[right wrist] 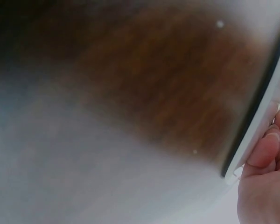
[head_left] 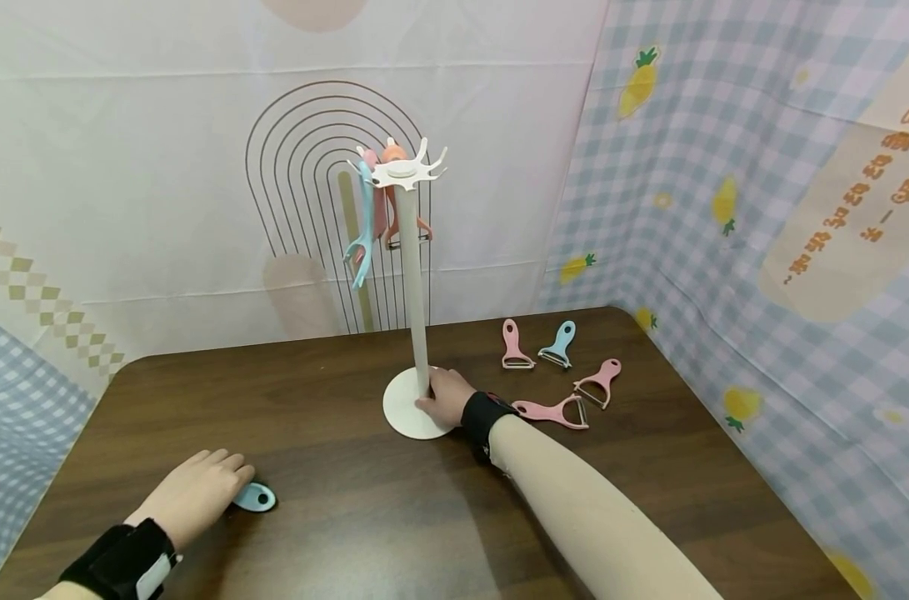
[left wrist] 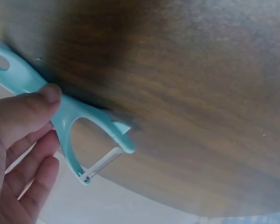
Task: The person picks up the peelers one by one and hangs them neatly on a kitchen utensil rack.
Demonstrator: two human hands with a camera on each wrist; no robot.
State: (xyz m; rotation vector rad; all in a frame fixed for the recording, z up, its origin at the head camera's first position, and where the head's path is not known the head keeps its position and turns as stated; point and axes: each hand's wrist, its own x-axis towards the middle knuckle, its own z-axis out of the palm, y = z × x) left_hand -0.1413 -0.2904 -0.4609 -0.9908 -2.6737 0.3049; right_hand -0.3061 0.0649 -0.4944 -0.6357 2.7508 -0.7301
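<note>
The left hand (head_left: 199,492) lies low on the bench (head_left: 334,500), its grip closed on a blue peeler (left wrist: 70,119): the thumb presses the handle and the fingers curl beneath it, blade end pointing away from the palm. The right hand (head_left: 447,398) grips the foot of the white stand (head_left: 417,333), fingers wrapped about the post just above the round base, steadying it.

Further out, the stand's crown of hooks already carries hanging peelers (head_left: 375,212), one blue, one pink and one orange as far as I can make out. To the right of the base lie four more on the wood: a pink peeler (head_left: 514,346), a second blue one (head_left: 559,343), another pink one (head_left: 600,382) and a long pink one (head_left: 551,411) just beside the right wrist.

By my reckoning the hanging is partly done: three up, one in hand, four waiting, with free hooks left on top.
</note>
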